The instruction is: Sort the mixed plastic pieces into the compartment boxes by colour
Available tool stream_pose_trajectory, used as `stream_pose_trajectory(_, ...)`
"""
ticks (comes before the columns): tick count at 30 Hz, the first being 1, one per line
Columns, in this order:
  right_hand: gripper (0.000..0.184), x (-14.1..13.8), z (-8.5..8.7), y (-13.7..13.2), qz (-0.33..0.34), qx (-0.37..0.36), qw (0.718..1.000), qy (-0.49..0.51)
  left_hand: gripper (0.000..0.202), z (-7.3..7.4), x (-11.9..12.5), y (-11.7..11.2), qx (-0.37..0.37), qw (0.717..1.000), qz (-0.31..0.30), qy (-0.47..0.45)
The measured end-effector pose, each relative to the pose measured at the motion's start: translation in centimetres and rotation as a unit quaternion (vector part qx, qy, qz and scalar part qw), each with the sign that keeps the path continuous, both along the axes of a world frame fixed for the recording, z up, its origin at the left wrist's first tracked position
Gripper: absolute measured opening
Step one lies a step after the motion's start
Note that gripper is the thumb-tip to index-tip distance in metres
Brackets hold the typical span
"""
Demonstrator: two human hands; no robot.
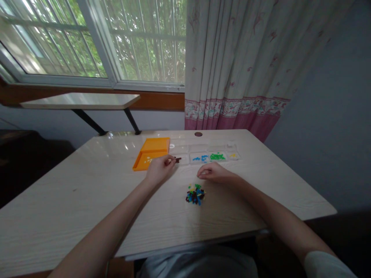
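Observation:
My left hand (160, 168) is closed in a pinch at the edge of a clear compartment (184, 159) with small dark brown pieces (177, 160) in it. Whatever its fingertips hold is too small to make out. My right hand (216, 172) hovers over the table with fingers curled together, and I cannot see what is in them. Below it lies a mixed pile of tiny pieces (195, 194) in brown, blue, green and yellow. Other clear compartments hold blue pieces (200, 158), green pieces (217, 156) and a few yellow pieces (232, 155).
An open orange case (155, 144) with some pale pieces (148, 159) inside stands left of the clear boxes, partly behind my left hand. A raised shelf (84, 100) is at the back left of the wooden table (87, 200). Behind are a window and a curtain (232, 77).

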State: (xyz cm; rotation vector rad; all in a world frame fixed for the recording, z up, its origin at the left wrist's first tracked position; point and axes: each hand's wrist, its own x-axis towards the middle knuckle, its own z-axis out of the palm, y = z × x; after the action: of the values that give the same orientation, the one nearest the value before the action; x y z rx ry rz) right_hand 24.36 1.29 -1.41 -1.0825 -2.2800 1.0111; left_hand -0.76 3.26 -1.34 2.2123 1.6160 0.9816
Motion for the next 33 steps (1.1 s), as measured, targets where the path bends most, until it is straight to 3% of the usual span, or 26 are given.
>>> stream_pose_trajectory(5,0.037,-1.0,-1.2,0.2,-0.068,0.016,0.991,0.11,0.031,0.0,2.6,-2.0,-0.136,0.967,-0.168,-0.133)
stream_pose_trajectory(8,0.042,-1.4,-1.6,0.0,-0.082,0.01,0.988,0.127,0.035,0.0,3.7,-2.9,-0.206,0.936,-0.223,-0.179)
stream_pose_trajectory(14,0.034,-1.9,-1.6,-0.9,-0.097,0.064,0.987,0.11,0.038,-0.4,4.2,-3.0,-0.25,0.907,-0.215,-0.264)
stream_pose_trajectory(19,0.026,-1.8,-1.1,-1.2,-0.092,0.218,0.971,0.032,0.037,-0.6,4.4,-2.9,-0.266,0.895,-0.211,-0.291)
stream_pose_trajectory(25,0.026,-1.5,-1.0,-1.3,-0.074,0.346,0.934,-0.048,0.033,-1.4,4.2,-2.3,-0.245,0.905,-0.205,-0.28)
stream_pose_trajectory(29,0.026,-1.6,-0.9,-1.6,-0.073,0.386,0.917,-0.065,0.033,-1.9,4.2,-2.1,-0.253,0.898,-0.217,-0.286)
stream_pose_trajectory(33,0.026,-1.8,-0.6,-1.9,-0.072,0.384,0.917,-0.086,0.033,-1.5,4.4,-2.4,-0.254,0.896,-0.219,-0.292)
